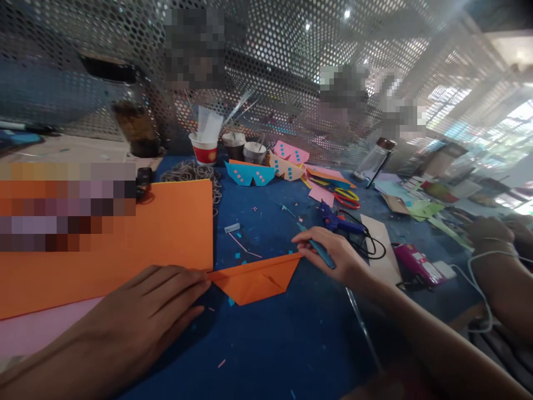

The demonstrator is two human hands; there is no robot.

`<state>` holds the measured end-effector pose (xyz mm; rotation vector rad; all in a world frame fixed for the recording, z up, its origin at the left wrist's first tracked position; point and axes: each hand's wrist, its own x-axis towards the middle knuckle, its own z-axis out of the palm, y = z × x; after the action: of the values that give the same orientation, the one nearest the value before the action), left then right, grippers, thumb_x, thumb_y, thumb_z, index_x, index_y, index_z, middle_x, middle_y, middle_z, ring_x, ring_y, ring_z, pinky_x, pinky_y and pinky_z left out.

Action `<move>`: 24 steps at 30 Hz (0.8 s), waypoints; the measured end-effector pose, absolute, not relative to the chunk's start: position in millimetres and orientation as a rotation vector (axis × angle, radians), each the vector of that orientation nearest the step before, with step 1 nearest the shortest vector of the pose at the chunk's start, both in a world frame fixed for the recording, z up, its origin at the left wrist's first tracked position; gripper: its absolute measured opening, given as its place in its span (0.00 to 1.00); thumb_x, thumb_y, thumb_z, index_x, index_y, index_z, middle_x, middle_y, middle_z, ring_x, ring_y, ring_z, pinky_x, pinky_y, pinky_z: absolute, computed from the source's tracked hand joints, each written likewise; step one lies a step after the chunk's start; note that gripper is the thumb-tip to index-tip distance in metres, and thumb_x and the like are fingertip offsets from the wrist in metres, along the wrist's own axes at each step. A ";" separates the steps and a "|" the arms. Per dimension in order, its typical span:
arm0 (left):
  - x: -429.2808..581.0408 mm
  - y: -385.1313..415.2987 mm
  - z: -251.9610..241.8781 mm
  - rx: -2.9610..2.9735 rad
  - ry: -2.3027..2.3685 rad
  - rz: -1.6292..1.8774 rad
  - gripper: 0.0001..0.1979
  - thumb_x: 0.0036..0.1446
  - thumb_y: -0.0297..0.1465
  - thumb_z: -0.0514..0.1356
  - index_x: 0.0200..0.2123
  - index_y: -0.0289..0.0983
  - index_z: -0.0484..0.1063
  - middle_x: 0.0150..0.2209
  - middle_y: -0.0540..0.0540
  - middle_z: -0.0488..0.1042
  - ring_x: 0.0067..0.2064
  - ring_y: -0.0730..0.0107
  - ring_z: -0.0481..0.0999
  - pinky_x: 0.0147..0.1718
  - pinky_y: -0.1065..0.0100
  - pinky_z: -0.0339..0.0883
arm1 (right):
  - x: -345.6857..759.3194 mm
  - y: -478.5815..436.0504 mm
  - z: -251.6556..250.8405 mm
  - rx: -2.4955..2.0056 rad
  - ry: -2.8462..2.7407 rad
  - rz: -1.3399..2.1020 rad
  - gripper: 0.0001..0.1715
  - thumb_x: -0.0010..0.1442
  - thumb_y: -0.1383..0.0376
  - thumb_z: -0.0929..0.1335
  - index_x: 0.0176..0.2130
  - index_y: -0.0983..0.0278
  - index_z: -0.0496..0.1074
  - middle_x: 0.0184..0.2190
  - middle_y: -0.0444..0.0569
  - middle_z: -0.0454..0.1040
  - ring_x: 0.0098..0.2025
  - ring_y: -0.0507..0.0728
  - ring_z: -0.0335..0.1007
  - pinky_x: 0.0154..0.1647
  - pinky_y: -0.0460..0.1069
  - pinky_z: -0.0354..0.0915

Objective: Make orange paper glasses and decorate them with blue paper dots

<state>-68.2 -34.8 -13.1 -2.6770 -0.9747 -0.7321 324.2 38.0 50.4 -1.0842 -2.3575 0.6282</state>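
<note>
On the blue bench point(275, 344), our unclenched left hand point(166, 294) touches the left tip of a folded orange paper trapezoid point(258, 280), apparently steadying it, while our right hand point(337, 253), at its right tip, grasps a slim blue pen-like tool point(322, 255).

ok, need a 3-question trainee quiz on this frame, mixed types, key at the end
1. Which hand holds the blue tool?
2. True or false: in the picture, the red cup stands left of the glue gun.
3. What colour is the folded paper at the fingertips of the left hand?
a) pink
b) orange
c) blue

Key:
1. The right hand.
2. True.
3. b
</note>
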 end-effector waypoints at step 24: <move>-73.2 -34.8 -16.5 -2.758 -0.921 -0.785 0.18 0.75 0.35 0.56 0.60 0.42 0.80 0.51 0.41 0.87 0.47 0.52 0.85 0.44 0.54 0.82 | 198.3 -6.7 37.4 -1.127 -1.903 1.057 0.08 0.68 0.61 0.72 0.37 0.61 0.79 0.31 0.42 0.79 0.30 0.51 0.72 0.31 0.46 0.67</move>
<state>-73.2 -34.8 -16.5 -2.7577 -0.9209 -0.7851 198.3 -6.7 37.4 -1.1266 -1.9035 1.0569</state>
